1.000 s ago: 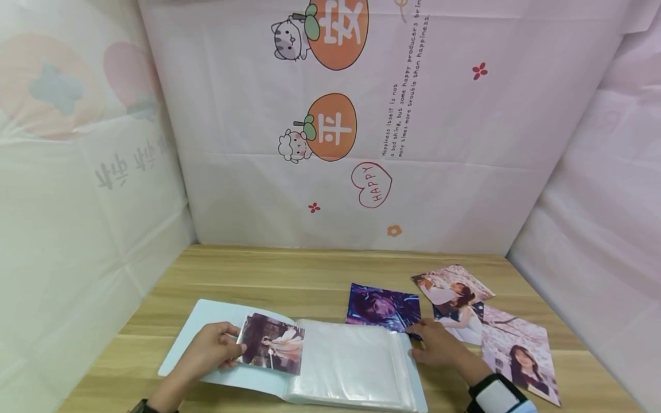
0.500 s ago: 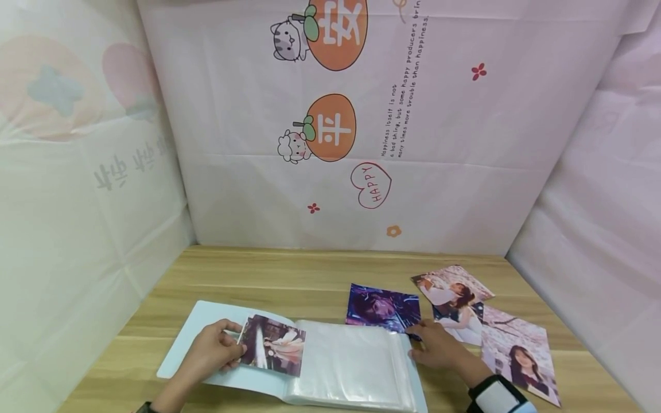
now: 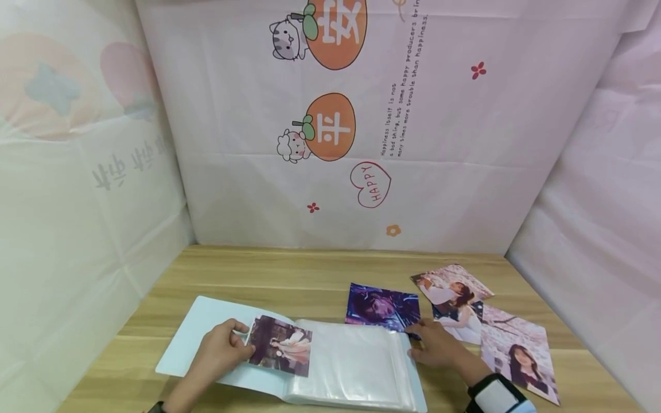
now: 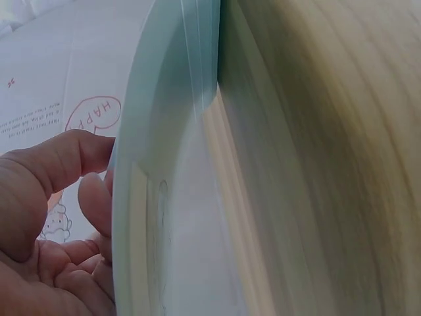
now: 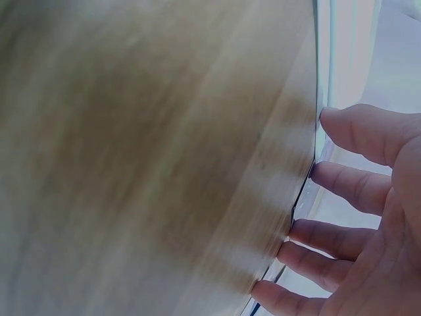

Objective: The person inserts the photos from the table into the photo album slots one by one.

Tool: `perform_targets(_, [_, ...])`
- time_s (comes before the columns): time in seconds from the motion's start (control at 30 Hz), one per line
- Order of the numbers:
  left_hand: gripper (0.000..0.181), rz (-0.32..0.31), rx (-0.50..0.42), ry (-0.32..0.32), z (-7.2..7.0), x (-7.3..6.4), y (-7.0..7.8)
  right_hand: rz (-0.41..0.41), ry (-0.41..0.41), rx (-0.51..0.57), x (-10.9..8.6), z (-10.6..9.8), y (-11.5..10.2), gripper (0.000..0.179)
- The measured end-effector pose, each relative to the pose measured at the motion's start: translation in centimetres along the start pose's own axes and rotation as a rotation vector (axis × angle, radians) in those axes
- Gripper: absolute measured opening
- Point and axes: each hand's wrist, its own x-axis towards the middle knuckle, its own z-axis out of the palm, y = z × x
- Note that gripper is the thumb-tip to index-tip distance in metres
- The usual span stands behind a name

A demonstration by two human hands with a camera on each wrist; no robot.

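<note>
Over the gutter of an opened photo album [image 3: 351, 367], my left hand [image 3: 222, 347] pinches the left edge of a photo [image 3: 283, 347] of a figure in pale pink clothing. The album's light blue cover [image 3: 198, 338] lies spread to the left, and its clear plastic sleeves are on the right. In the left wrist view the cover [image 4: 148, 164] hides the photo from sight, and my left fingers and thumb curl behind it. My right hand [image 3: 436, 344] rests at the album's right edge by the top corner; in the right wrist view its fingers [image 5: 335, 237] stretch straight against that edge.
A purple photo [image 3: 382, 307] lies just behind the album, beside my right fingers. Farther right are a blossom photo [image 3: 454, 284], a photo of a figure in white [image 3: 459, 324] and a portrait photo [image 3: 521, 355]. Printed cloth walls [image 3: 439, 201] enclose the wooden table [image 3: 258, 275].
My left hand has shifted slightly right, carrying the pinched photo a little farther over the plastic sleeves. The right hand and the other photos have stayed in place.
</note>
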Motion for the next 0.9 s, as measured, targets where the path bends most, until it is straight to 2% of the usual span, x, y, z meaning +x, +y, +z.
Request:
perform_targets(0.2, [0.032,0.038,0.008,-0.019,0.8,0.0,0.7,-0.004,-0.002,0.002,0.0,0.2,0.1,0.046])
perform_targets(0.4, [0.031,0.073,-0.042,-0.075,1.3,-0.1,0.9,0.005,-0.003,0.002,0.0,0.3,-0.1,0.047])
perform_targets(0.67, [0.026,0.061,-0.083,-0.113,1.6,0.1,0.7,0.005,-0.004,-0.008,0.0,0.0,-0.2,0.046])
perform_targets(0.9, [0.021,0.085,-0.114,-0.132,1.7,0.2,0.8,0.015,-0.012,-0.002,0.0,-0.1,-0.2,0.045])
